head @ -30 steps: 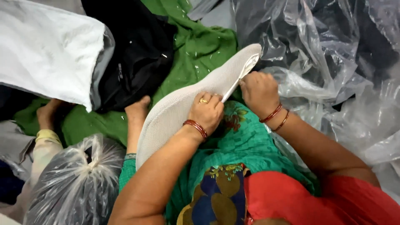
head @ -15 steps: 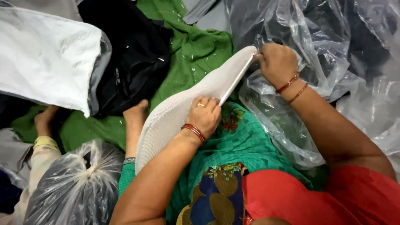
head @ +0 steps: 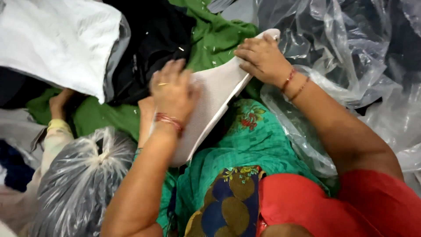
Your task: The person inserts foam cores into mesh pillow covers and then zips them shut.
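- Pressing flat on a folded white knit fabric piece (head: 215, 96), the left hand (head: 173, 94) lies palm down with fingers spread near the middle of the frame; it rests on the cloth rather than closing round it.
- At upper centre, the right hand (head: 263, 59) pinches the top corner of the same white piece, fingers curled over its edge and grasping it.
- Lying across the person's lap, the white piece sits over a teal patterned garment (head: 245, 145) and against green cloth (head: 215, 41) above.
- Its long axis runs diagonally, from lower left near the left wrist up to the upper right, where its narrow rounded end points toward crumpled clear plastic sheeting (head: 333, 52).
- By its look it is light, soft and limp, though folded layers give it some body; it should sag if lifted by one end, so holding it at the two ends or along the folded edge seems best.
- It does not look slippery or fragile; the textured knit should grip well.
- Nearby sit a white plastic-wrapped packet (head: 57, 39) at upper left, black fabric (head: 149, 48), and a tied clear plastic bag (head: 83, 175) at lower left.
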